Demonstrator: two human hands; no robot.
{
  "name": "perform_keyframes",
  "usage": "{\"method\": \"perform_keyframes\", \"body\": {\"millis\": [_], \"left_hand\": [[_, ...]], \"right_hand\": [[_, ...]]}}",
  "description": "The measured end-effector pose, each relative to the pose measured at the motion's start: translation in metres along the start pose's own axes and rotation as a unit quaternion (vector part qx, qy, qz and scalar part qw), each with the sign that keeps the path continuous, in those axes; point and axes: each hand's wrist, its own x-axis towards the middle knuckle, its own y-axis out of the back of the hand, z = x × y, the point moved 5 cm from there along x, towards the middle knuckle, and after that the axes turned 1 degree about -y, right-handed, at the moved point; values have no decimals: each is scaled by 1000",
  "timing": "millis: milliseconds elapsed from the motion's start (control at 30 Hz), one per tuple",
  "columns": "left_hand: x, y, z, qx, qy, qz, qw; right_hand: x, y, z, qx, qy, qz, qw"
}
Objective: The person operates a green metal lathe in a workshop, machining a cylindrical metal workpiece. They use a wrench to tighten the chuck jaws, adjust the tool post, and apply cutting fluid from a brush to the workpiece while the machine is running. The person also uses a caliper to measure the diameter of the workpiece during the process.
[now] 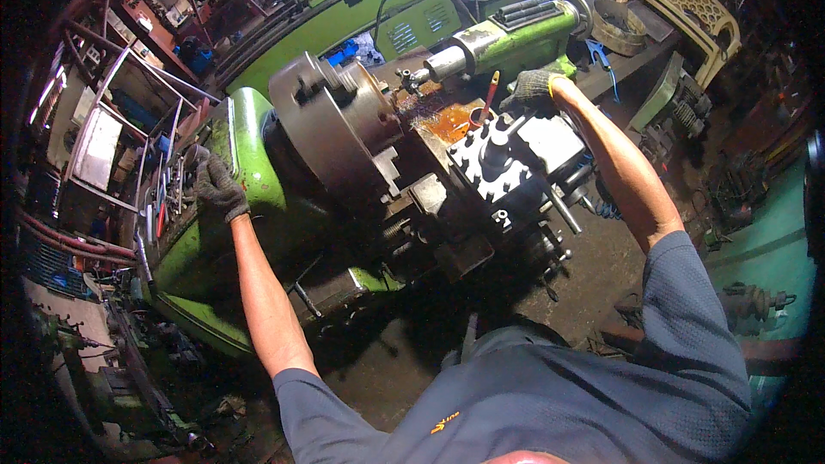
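Observation:
My left hand [222, 190], in a dark grey work glove, is at the far left over the green headstock [252, 142] of a lathe. Its fingers are curled beside a round metal piece [197, 155] among loose tools; what they grip is hard to make out. My right hand [531, 93], gloved too, is bent closed behind the square tool post [494, 159]; its grip is hidden. Left of it a brush with a red handle [491, 96] stands in a small container. The big chuck [331, 125] with stepped jaws lies between my hands.
The green tailstock [520, 39] stands beyond the tool post. Handles and levers [563, 210] jut toward me from the carriage. A round tin [617, 27] and a beige plastic chair [683, 4] are at the far right. Metal racks [107, 142] line the left.

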Motion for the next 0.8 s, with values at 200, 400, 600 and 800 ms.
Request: {"method": "perform_keyframes", "body": {"millis": [200,400,600,800], "left_hand": [[-3,14,-15,-9,19,-2,1000],[-7,-7,18,0,-36,-26,999],[6,17,12,82,-30,-56,995],[-3,-2,30,42,-15,-34,998]], "right_hand": [[-29,3,-30,51,-87,16,995],[-22,4,-12,18,-112,20,993],[-16,1,-24,-11,-65,13,998],[-21,3,-15,19,-79,17,997]]}}
